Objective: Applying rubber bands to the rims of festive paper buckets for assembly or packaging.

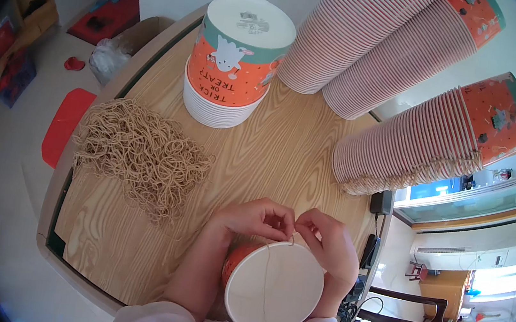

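An orange paper bucket (297,291) with a white inside is tilted against my body at the table's near edge, its open mouth facing up toward me. A thin tan cord (267,278) runs across that mouth to the far rim. Just beyond the rim, my left hand (262,217) is closed in a pinch on the cord. Opposite it, my right hand (330,242) also pinches the cord, the fingertips of both hands almost touching. A small cord loop shows at the rim below them; its exact fastening is too small to make out.
A tangled pile of tan cords (143,153) lies on the wooden table (111,252) at left. Upside-down nested buckets (238,62) stand behind it. Tall bucket stacks (363,39) rise at the back; another stack (422,136) at right has cords along its side. A black adapter (381,202) sits at the right edge.
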